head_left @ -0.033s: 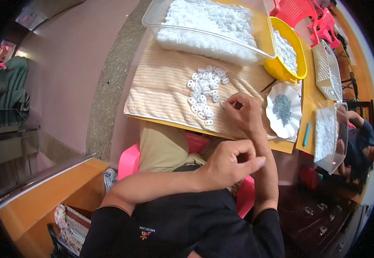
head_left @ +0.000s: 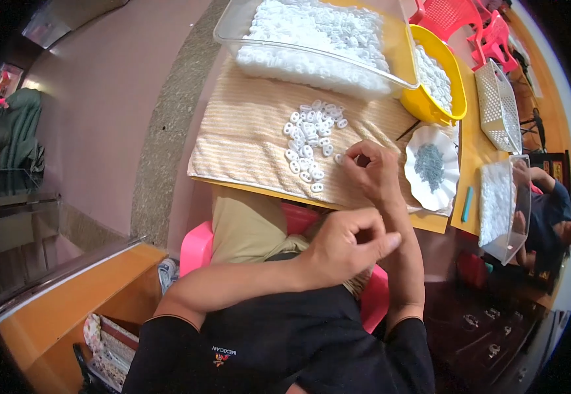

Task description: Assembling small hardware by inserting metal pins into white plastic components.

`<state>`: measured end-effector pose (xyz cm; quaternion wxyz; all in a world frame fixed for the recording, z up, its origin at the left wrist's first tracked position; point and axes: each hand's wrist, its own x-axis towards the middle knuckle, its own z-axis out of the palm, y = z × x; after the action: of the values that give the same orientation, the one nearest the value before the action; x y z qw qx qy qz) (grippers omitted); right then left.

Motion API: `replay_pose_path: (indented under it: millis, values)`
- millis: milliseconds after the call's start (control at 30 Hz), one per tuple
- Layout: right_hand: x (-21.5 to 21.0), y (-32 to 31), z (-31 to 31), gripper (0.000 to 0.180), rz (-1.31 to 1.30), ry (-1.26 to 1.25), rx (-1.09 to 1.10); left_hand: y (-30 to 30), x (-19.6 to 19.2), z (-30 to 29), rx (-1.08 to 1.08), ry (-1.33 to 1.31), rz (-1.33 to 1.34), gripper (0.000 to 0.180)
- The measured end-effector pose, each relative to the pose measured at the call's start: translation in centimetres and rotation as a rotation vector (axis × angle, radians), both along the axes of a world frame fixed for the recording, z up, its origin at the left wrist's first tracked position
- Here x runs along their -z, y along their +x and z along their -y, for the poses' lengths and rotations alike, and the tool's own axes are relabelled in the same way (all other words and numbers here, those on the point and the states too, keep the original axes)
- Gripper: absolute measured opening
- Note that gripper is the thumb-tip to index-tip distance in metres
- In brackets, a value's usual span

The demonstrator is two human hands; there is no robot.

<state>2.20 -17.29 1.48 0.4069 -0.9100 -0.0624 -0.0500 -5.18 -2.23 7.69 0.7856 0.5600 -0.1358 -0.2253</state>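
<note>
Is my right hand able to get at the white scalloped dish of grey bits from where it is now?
Probably yes. The right hand rests on the striped towel just beside the dish, and nothing lies between them.

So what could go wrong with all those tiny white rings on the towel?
1. The loose white rings lie near the front edge of the striped towel; a sweep of the right hand, which rests on the towel beside them, might push some off onto the lap.
2. The white scalloped dish of small grey bits sits close to that same hand and near the table edge, so a bump could tip it.
3. The left hand is raised off the table; anything tiny pinched there could drop.
</note>
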Motion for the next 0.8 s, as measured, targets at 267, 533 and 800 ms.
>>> replay_pose_path:
  millis: [267, 533, 800]
  values:
    - [-2.9, -2.6, 1.4, 0.005, -0.215, 0.703, -0.052, 4.2, 3.8, -0.5, -0.321, -0.134, -0.183, 0.030]
    - [-3.0, -3.7, 1.3, 0.011, -0.391, 0.968, -0.107, 4.9, 4.1, -0.7, -0.152, -0.252, -0.382, 0.014]
    - [-3.9, -5.4, 3.0, 0.016, -0.073, 0.387, -0.064, 5.4, 5.1, -0.5, -0.162, -0.266, -0.478, 0.011]
